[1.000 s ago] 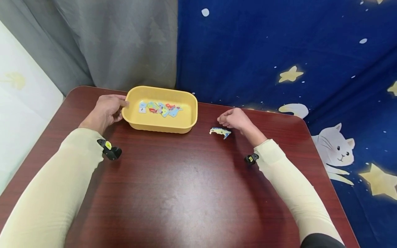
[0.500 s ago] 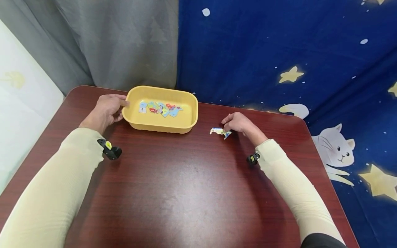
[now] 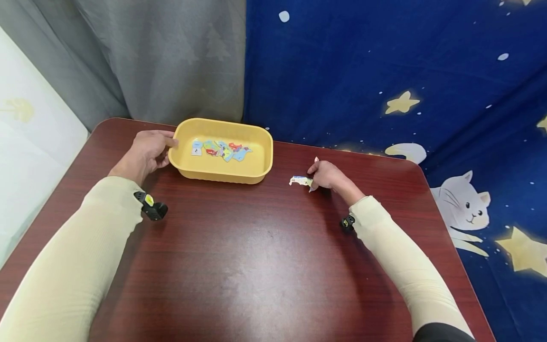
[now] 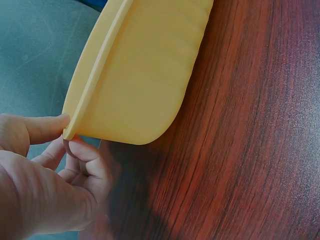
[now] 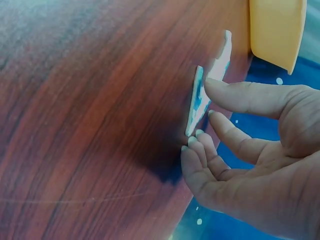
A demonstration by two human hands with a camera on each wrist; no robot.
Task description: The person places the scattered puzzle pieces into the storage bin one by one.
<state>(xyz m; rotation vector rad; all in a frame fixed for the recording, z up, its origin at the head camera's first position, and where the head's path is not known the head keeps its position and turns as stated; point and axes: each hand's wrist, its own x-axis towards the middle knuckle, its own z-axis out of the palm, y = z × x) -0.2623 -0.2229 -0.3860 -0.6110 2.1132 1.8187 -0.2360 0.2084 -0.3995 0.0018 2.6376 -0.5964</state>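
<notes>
A yellow oblong tray [image 3: 222, 176] stands at the back left of the dark red table [image 3: 256, 256], with several colourful flat puzzle pieces [image 3: 222, 149] lying in it. My left hand [image 3: 165, 146] grips the tray's left rim [image 4: 85, 100], thumb on top and fingers curled under it. To the right of the tray, a single blue and white puzzle piece [image 3: 300, 180] is on the table. My right hand [image 3: 314, 178] pinches its right end. In the right wrist view the piece [image 5: 197, 100] stands tilted up on edge between thumb and fingertips [image 5: 212, 116].
A blue cloth with stars and a cat [image 3: 463, 204] hangs behind and to the right of the table. A grey curtain [image 3: 149, 57] hangs behind the tray. Small black cameras sit on both wrists [image 3: 150, 205].
My right hand has come down and closer onto the lone piece and taken hold of its right end, tipping it up. The left hand and tray have stayed still.
</notes>
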